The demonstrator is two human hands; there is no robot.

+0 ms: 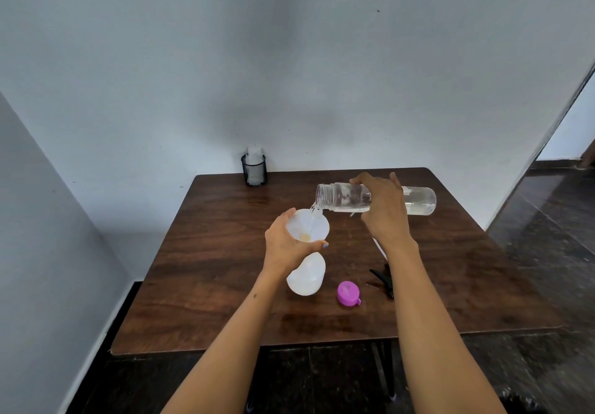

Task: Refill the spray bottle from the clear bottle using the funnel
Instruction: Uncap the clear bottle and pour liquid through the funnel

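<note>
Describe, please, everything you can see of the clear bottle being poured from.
The clear bottle is a see-through, plastic-looking cylinder with a threaded wide mouth and no cap on. It is held about level above the wooden table, mouth pointing left. The right hand grips it round the middle from above. A little clear liquid lies along its lower side, and a thin stream runs from the mouth into the white funnel, which the left hand holds.

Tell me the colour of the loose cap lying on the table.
Pink-purple; the cap shows clearly in the head view, lying near the table's front edge.
</note>
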